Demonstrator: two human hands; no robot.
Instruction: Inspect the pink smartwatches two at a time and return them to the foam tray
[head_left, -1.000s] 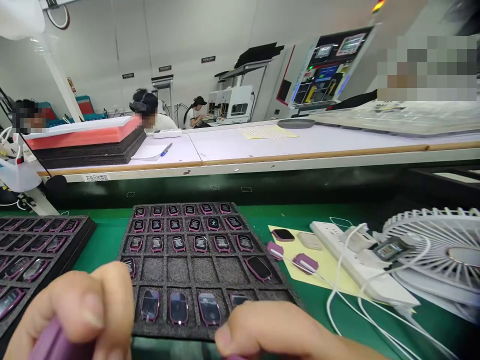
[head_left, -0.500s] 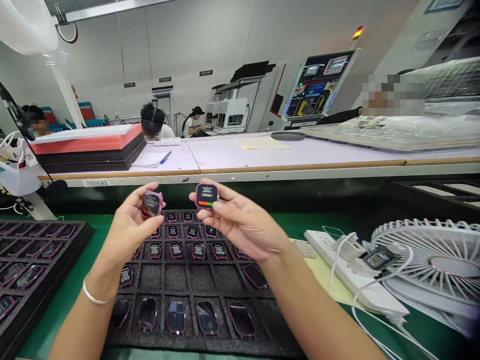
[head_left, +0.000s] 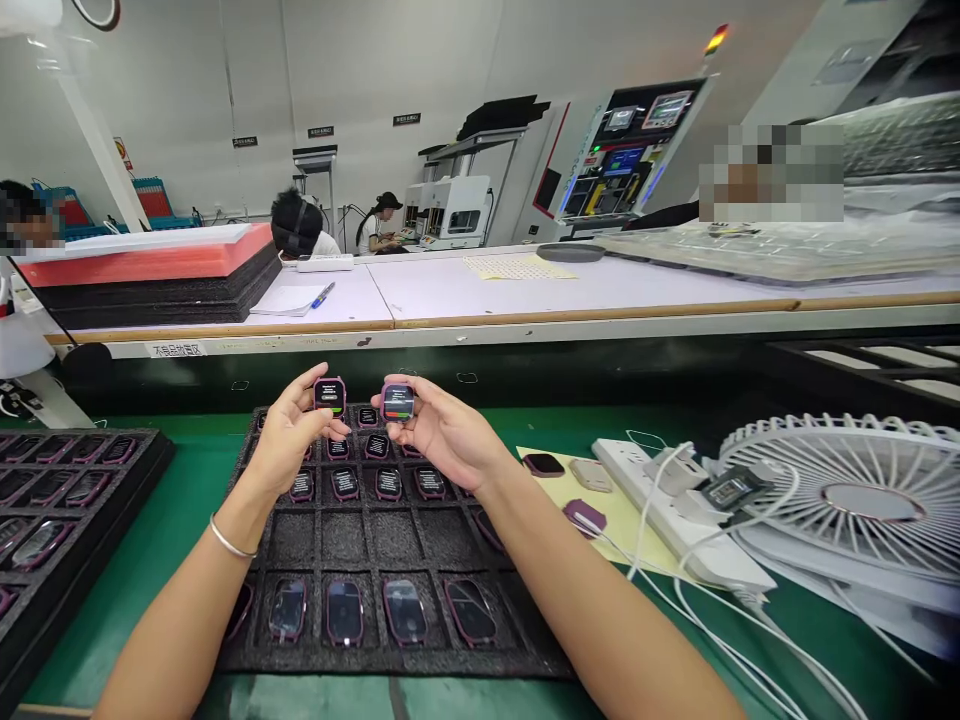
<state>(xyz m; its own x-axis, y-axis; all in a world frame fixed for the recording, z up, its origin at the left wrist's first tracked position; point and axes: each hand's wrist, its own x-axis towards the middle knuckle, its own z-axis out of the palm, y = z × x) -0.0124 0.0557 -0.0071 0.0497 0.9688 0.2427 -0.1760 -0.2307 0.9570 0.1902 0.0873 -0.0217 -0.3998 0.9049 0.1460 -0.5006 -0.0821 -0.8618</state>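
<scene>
Head view: left hand (head_left: 291, 432) is pinching the left watch (head_left: 330, 396), right hand (head_left: 448, 428) the right watch (head_left: 398, 401), each grip closed, both above the far rows of the front tray (head_left: 346, 540). Good handling probably means keeping thumbs clear of both screens. Counting two watches held, five nearest-row watches (head_left: 344, 612) showing, three pieces (head_left: 585, 516) lying on the yellow sheet (head_left: 616, 497), two trays including the side tray (head_left: 82, 555).

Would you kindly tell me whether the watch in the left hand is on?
On: the watch in the left hand shows white text on its screen.
</scene>
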